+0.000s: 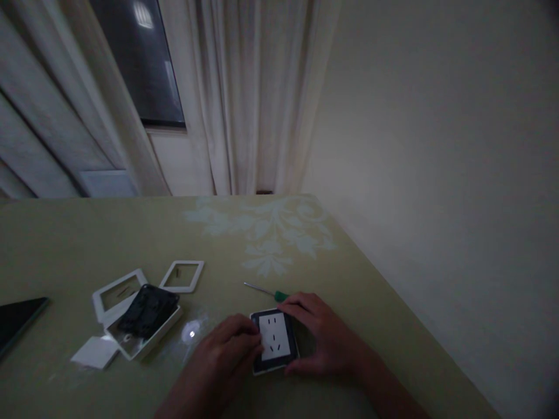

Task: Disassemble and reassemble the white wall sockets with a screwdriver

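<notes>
A wall socket [274, 334] with a white centre panel and a dark frame lies on the table in front of me, its slots facing up. My right hand [321, 334] grips its right side, fingers at the far corner and thumb at the near one. At the left edge is my left hand [229, 352], fingertips pinched together against the socket; anything between them is hidden. Just beyond the socket rests a screwdriver [271, 292] with a green handle, its shaft pointing left.
Left of my hands, a white box [159, 337] holds a black plastic part [148, 309]. White frames [186, 289] [99, 302] and a white square plate [95, 352] lie around it. A dark flat object [20, 317] is at the far left. Wall and curtains [262, 99] border the table.
</notes>
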The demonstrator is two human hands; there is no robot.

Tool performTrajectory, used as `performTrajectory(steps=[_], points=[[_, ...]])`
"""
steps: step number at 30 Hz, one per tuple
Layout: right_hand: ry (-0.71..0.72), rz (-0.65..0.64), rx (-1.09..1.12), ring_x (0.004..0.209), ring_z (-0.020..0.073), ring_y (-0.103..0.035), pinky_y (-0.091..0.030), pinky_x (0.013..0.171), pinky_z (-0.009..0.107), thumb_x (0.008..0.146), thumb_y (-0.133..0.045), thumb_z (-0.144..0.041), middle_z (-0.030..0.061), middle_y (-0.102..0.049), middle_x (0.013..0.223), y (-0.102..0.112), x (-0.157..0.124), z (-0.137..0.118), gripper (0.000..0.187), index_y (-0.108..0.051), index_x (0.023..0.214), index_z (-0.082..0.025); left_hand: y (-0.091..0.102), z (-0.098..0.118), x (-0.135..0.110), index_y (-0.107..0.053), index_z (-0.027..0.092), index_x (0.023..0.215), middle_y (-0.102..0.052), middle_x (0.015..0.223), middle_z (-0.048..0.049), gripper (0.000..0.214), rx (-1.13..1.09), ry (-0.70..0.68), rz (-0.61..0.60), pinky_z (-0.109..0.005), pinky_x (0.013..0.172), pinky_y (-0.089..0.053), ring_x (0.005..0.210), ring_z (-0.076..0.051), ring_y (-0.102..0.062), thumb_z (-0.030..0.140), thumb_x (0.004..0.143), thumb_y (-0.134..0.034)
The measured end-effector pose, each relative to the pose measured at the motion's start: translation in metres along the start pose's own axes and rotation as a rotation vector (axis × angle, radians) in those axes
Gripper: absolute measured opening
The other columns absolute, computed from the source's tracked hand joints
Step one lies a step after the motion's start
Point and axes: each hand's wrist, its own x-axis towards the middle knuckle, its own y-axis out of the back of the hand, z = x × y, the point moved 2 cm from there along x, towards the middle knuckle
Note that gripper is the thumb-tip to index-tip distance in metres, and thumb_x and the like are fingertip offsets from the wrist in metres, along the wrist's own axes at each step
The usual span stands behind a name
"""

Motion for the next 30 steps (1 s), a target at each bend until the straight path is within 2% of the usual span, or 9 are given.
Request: performTrajectory(steps=[5, 8, 10, 12, 13, 16, 20, 27, 30], points=[[0.017, 0.007, -0.003, 0.138, 0.0384, -0.058, -0.046, 0.117, 0.052, 0.074, -0.091, -0.067, 0.0183, -0.062, 0.150, 0.001, -0.001, -0.001, 0.098, -0.058, 0.156, -0.022, 0.006, 0.002, -0.002, -0.079, 0.033, 0.111, -0.079, 0.111, -0.0030, 0.015, 0.041, -0.024, -0.042, -0.030, 0.085, -0.067, 0.096, -0.021, -0.079, 0.026, 0.099, -0.075], [0.054, 0.040, 0.025, 0.138, 0.0380, -0.057, -0.046, 0.118, 0.052, 0.077, -0.087, -0.074, 0.0178, -0.062, 0.150, 0.003, -0.002, 0.003, 0.100, -0.057, 0.156, -0.022, 0.008, -0.002, -0.002, -0.073, 0.036, 0.131, -0.076, 0.131, -0.0054, 0.043, 0.035, 0.022, -0.008, -0.042, 0.098, -0.067, 0.116, -0.029, -0.077, 0.029, 0.090, -0.085], [0.063, 0.122, 0.054, 0.138, 0.0355, -0.057, -0.046, 0.118, 0.050, 0.090, -0.076, -0.073, 0.0163, -0.062, 0.149, 0.005, -0.002, 0.008, 0.084, -0.056, 0.156, -0.023, 0.007, -0.005, -0.002, -0.062, 0.038, 0.147, -0.069, 0.148, -0.0090, 0.070, 0.016, 0.079, 0.008, -0.053, 0.109, -0.063, 0.131, -0.035, -0.070, 0.035, 0.084, -0.091], [-0.006, 0.232, 0.025, 0.134, 0.0321, -0.059, -0.049, 0.116, 0.049, 0.106, -0.061, -0.059, 0.0145, -0.065, 0.143, 0.006, -0.002, 0.015, 0.056, -0.060, 0.149, -0.025, 0.005, -0.008, -0.001, -0.053, 0.037, 0.158, -0.063, 0.156, -0.0132, 0.091, -0.020, 0.126, -0.006, -0.060, 0.114, -0.058, 0.140, -0.040, -0.064, 0.042, 0.077, -0.096], [-0.058, 0.278, -0.008, 0.131, 0.0310, -0.061, -0.050, 0.114, 0.048, 0.109, -0.058, -0.051, 0.0139, -0.067, 0.138, 0.007, -0.001, 0.018, 0.044, -0.064, 0.143, -0.024, 0.003, -0.009, -0.001, -0.052, 0.035, 0.159, -0.062, 0.157, -0.0146, 0.096, -0.041, 0.147, -0.020, -0.062, 0.115, -0.056, 0.142, -0.042, -0.062, 0.043, 0.075, -0.097], [-0.159, 0.321, -0.090, 0.119, 0.0305, -0.065, -0.054, 0.105, 0.047, 0.103, -0.068, -0.037, 0.0124, -0.070, 0.123, 0.005, 0.003, 0.023, 0.026, -0.071, 0.123, -0.021, -0.001, -0.009, 0.001, -0.056, 0.032, 0.155, -0.063, 0.156, -0.0152, 0.092, -0.108, 0.197, -0.059, -0.062, 0.118, -0.053, 0.142, -0.041, -0.062, 0.035, 0.073, -0.097], [-0.181, 0.291, -0.115, 0.109, 0.0294, -0.067, -0.056, 0.097, 0.044, 0.094, -0.078, -0.030, 0.0103, -0.071, 0.114, 0.002, 0.006, 0.027, 0.021, -0.073, 0.112, -0.021, -0.002, -0.006, 0.004, -0.060, 0.029, 0.148, -0.066, 0.151, -0.0137, 0.084, -0.160, 0.226, -0.101, -0.056, 0.116, -0.055, 0.136, -0.037, -0.067, 0.026, 0.072, -0.095], [-0.196, 0.296, -0.102, 0.103, 0.0281, -0.069, -0.056, 0.092, 0.043, 0.097, -0.075, -0.033, 0.0098, -0.073, 0.110, 0.000, 0.007, 0.034, 0.020, -0.073, 0.111, -0.020, -0.006, -0.004, 0.002, -0.056, 0.029, 0.148, -0.068, 0.148, -0.0132, 0.079, -0.162, 0.182, -0.067, -0.054, 0.113, -0.057, 0.132, -0.035, -0.070, 0.026, 0.076, -0.090], [-0.165, 0.318, -0.071, 0.109, 0.0291, -0.068, -0.056, 0.097, 0.045, 0.102, -0.068, -0.041, 0.0118, -0.072, 0.115, 0.002, 0.006, 0.031, 0.026, -0.073, 0.117, -0.020, -0.006, -0.001, 0.001, -0.056, 0.029, 0.146, -0.070, 0.145, -0.0120, 0.078, -0.173, 0.193, -0.042, -0.053, 0.112, -0.057, 0.130, -0.034, -0.071, 0.026, 0.076, -0.090]])
